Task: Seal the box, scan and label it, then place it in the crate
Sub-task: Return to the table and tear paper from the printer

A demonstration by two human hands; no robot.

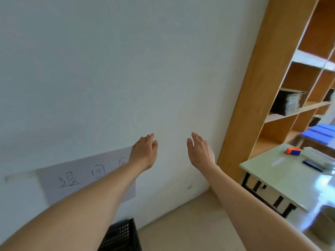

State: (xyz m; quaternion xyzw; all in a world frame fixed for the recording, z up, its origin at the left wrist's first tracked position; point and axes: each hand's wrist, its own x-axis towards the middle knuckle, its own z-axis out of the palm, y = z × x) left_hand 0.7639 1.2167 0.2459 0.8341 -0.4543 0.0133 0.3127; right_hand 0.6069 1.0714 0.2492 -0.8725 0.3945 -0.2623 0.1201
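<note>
Head view only. Hands raised in front of a pale wall: left hand (145, 153) and right hand (199, 151) side by side, apart, palms roughly facing each other. Fingers on both straight and relaxed, holding nothing.

Box: not in view, so its whereabouts cannot be told. Black lattice crate (120, 236) sits on the floor below the left forearm, against the wall; contents hidden. Paper sign (59, 180) with handwritten characters taped to the wall above it.

Right side: pale green surface (272, 171) carrying an orange-and-blue tape dispenser (294, 151) and a dark flat device (312, 165), type unclear. Wooden shelving (262, 78) behind.

Judgement: with both hands free near the crate, the placing step looks finished or between cycles. Next move likely calls for turning right toward the surface.
</note>
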